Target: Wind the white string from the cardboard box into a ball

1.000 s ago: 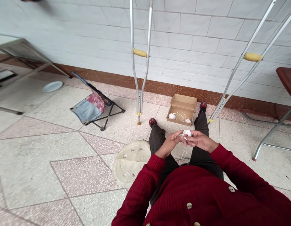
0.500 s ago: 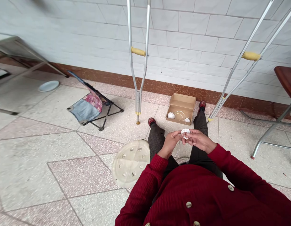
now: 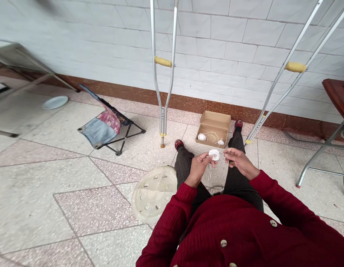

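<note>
My left hand (image 3: pixel 199 166) is closed on a small round piece of white yarn work (image 3: pixel 214 155), pinched at its lower left edge between thumb and fingers. My right hand (image 3: pixel 239 162) is a short way to the right of it, with thumb and forefinger pressed together. A thin line seems to run from those fingertips to the piece; whether it is yarn or a slim tool I cannot tell. Loose white strands (image 3: pixel 209 176) hang below the piece. Beyond my hands, an open cardboard box (image 3: pixel 213 128) on the floor holds two white yarn balls (image 3: pixel 202 137).
Two crutches (image 3: pixel 163 111) lean against the tiled wall, one on the right by my foot. A folding stool (image 3: pixel 101 129) stands left, with a pale plate (image 3: pixel 55 102) behind it. A round plastic stool (image 3: pixel 152 193) is beside my leg. A chair (image 3: pixel 338 100) stands right.
My hands have moved apart: the left, with the yarn piece, shifted left, and the right drew off to the right. More of the round piece shows now.
</note>
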Motion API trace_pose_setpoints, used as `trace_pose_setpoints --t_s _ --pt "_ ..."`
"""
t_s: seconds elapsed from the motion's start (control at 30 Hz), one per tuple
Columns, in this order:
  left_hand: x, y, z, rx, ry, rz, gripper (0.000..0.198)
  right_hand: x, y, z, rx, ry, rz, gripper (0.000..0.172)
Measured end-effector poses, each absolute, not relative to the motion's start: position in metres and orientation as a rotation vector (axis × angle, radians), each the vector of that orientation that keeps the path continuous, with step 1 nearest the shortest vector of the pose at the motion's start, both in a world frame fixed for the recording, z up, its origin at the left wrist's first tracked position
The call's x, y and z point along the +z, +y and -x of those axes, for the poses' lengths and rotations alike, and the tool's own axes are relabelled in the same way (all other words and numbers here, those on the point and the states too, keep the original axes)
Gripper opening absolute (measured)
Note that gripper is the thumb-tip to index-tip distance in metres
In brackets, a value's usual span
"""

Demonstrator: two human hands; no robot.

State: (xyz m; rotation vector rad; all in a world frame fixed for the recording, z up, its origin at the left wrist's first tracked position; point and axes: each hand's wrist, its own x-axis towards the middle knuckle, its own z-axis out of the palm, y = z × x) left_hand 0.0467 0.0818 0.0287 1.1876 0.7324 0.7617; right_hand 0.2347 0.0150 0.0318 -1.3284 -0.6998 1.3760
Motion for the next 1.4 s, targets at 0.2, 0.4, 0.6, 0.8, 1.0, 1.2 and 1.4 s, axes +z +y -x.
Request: trace_pose_setpoints --t_s 0.2,0.4,0.6,0.8,1.0,1.2,1.4 --pt "0.033 0.083 -0.046 0.727 0.722 -1.266 0.023 0.04 0.025 -0.239 0.731 -1.095 1.469 0.039" --pt "0.032 0.081 -0.051 0.727 0.678 -1.243 0.028 0.042 0.027 -0.225 1.029 -1.319 1.386 0.05" --pt "0.027 0.081 -0.051 0.737 0.68 -1.211 0.027 0.03 0.02 -0.211 1.129 -1.271 1.395 0.041" --pt "0.031 0.078 -0.058 0.78 0.693 -1.177 0.026 0.031 0.015 -0.203 0.958 -1.327 1.443 0.032" --pt "0.027 0.078 -0.055 0.715 0.687 -1.181 0.024 0.025 0.018 -0.211 1.078 -1.123 1.416 0.029" --pt "0.018 0.09 -0.045 0.707 0.728 -1.379 0.027 0.036 0.021 -0.221 1.297 -1.002 1.305 0.033" --pt "0.011 0.085 -0.043 0.634 0.865 -1.762 0.032 0.036 0.023 -0.222 1.07 -1.157 1.447 0.033"
